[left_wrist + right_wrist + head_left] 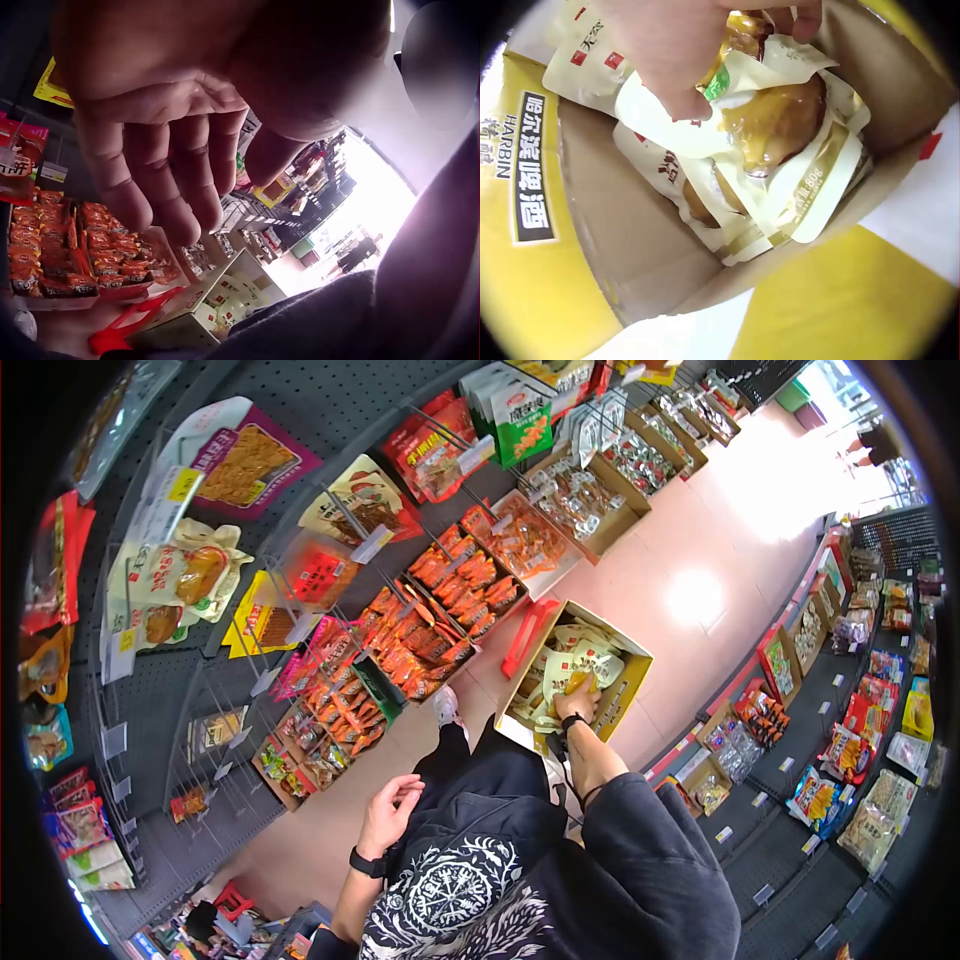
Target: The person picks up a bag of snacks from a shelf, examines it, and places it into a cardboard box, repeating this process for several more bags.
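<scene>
My right hand (578,702) reaches down into a yellow and white cardboard box (632,688) holding several cream packets (560,672). In the right wrist view the hand (667,52) grips a packet (748,36) at the top of the pile, thumb on the near side and fingertips beyond it. Below lies another packet (776,124) with a clear window showing brown food. The box's inner wall (615,217) surrounds the pile. My left hand (388,815) hangs in front of my body, empty; in the left wrist view its fingers are loosely bent (165,150).
Shelves with orange snack packs (400,645) stand left of the box, beside a red plastic object (528,638). Hanging packets (430,450) are above them. Another shelf row (770,800) lines the right side. Pink tiled floor (690,600) runs between, toward a bright opening.
</scene>
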`<state>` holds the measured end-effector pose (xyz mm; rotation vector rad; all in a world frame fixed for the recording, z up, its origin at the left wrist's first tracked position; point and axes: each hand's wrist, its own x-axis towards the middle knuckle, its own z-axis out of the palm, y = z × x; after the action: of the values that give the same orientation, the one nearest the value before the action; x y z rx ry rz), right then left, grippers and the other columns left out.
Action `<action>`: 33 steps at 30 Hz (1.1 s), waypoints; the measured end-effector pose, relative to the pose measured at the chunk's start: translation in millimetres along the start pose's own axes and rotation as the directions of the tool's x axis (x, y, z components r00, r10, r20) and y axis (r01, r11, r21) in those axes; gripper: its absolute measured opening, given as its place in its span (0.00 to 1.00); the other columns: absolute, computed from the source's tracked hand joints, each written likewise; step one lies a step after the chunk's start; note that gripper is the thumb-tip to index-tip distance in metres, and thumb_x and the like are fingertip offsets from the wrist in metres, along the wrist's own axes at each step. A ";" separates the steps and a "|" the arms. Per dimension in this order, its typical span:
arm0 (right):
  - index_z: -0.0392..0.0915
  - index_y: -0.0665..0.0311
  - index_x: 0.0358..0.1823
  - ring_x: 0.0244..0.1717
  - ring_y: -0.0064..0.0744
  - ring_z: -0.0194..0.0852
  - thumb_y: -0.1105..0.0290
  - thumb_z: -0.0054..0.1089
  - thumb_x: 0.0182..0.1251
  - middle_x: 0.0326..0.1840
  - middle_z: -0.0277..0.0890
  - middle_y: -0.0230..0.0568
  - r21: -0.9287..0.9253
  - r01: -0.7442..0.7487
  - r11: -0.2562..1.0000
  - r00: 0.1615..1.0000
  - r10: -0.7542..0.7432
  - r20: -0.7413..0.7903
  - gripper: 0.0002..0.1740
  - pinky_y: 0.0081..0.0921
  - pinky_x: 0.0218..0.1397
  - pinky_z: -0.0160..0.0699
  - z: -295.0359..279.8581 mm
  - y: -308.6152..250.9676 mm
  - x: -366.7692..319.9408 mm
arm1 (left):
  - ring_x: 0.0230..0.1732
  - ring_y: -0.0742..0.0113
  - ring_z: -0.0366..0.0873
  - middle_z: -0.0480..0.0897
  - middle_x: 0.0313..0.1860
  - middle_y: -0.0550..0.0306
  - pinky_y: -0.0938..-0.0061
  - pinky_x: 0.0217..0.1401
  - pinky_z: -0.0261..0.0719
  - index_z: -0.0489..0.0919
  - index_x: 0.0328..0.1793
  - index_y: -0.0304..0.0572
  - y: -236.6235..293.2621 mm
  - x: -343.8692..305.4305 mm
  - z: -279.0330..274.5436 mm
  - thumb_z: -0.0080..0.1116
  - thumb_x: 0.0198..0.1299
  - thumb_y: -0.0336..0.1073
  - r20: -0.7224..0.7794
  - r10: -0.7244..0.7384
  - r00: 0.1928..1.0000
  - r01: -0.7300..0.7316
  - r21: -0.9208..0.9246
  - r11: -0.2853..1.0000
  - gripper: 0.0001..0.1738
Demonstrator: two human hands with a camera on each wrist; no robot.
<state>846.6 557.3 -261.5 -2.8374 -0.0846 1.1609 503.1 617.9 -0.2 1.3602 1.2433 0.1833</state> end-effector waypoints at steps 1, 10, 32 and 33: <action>0.40 0.39 0.77 0.69 0.58 0.55 0.54 0.71 0.46 0.73 0.46 0.56 -0.025 -0.006 1.000 1.000 0.007 0.026 0.59 0.47 0.69 0.62 -12.2 -4.6 -7.7 | 0.48 0.68 0.82 0.84 0.47 0.52 0.76 0.52 0.78 0.76 0.57 0.34 3.1 2.5 2.4 0.55 0.65 0.29 -0.008 0.013 1.000 -0.013 -0.007 1.000 0.14; 0.61 0.56 0.70 0.58 0.61 0.69 0.49 0.68 0.48 0.58 0.65 0.69 0.348 0.543 0.764 0.818 -0.576 -0.011 0.47 0.44 0.62 0.70 -58.6 18.2 -94.1 | 0.47 0.63 0.83 0.83 0.47 0.51 0.72 0.50 0.80 0.77 0.56 0.37 26.5 73.3 31.3 0.58 0.64 0.39 0.302 0.242 0.922 -0.268 0.045 0.962 0.18; 0.59 0.69 0.70 0.78 0.60 0.37 0.53 0.59 0.62 0.76 0.46 0.60 -0.230 0.856 -0.462 -0.483 -0.875 -0.039 0.40 0.53 0.76 0.41 -52.5 -264.1 -501.8 | 0.54 0.68 0.76 0.80 0.55 0.53 0.72 0.57 0.74 0.72 0.61 0.32 69.0 27.5 -222.6 0.45 0.70 0.33 -0.682 0.354 0.640 -0.704 -0.336 0.626 0.17; 0.60 0.67 0.70 0.78 0.60 0.38 0.52 0.59 0.61 0.76 0.47 0.59 -0.257 0.848 -0.463 -0.495 -0.865 -0.079 0.40 0.55 0.76 0.40 -49.7 -268.9 -508.3 | 0.53 0.69 0.76 0.80 0.54 0.54 0.73 0.56 0.74 0.72 0.61 0.33 70.5 26.0 -230.7 0.47 0.71 0.35 -0.709 0.406 0.576 -0.752 -0.264 0.604 0.17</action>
<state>513.3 782.4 152.5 -1.2927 -2.1346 0.0914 381.3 800.9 102.3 1.1832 1.0039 1.4745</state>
